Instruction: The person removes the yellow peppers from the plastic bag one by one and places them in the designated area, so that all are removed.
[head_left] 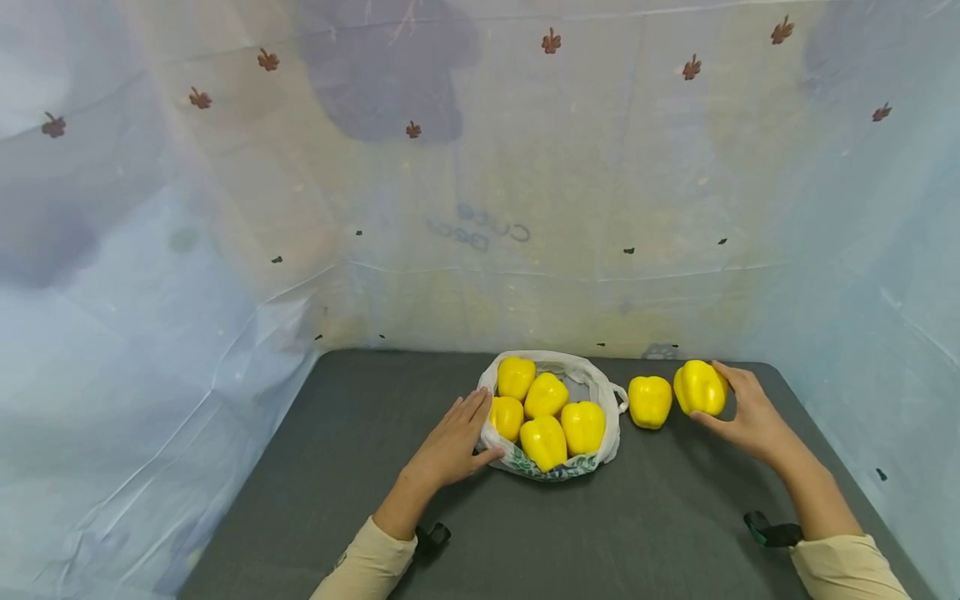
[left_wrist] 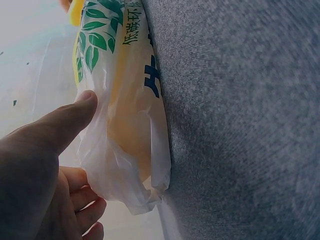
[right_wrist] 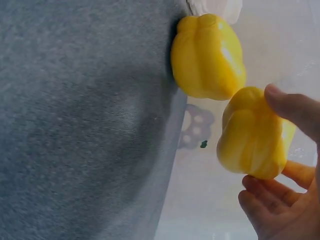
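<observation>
My right hand (head_left: 753, 417) holds a yellow bell pepper (head_left: 700, 388) between thumb and fingers. In the right wrist view this pepper (right_wrist: 252, 140) is raised off the table. A second bell pepper (head_left: 649, 402) stands on the table, between the held one and a white plastic bag (head_left: 611, 433). Several yellow bell peppers sit inside the bag, whose mouth is spread wide. My left hand (head_left: 453, 442) rests against the bag's left side with fingers extended. In the left wrist view its thumb touches the bag's printed wall (left_wrist: 125, 145).
The grey table (head_left: 322, 483) carries the bag and peppers. A pale patterned sheet (head_left: 480, 183) hangs behind and along both sides of the table. A bag handle loop (head_left: 621, 398) sticks out toward the standing pepper.
</observation>
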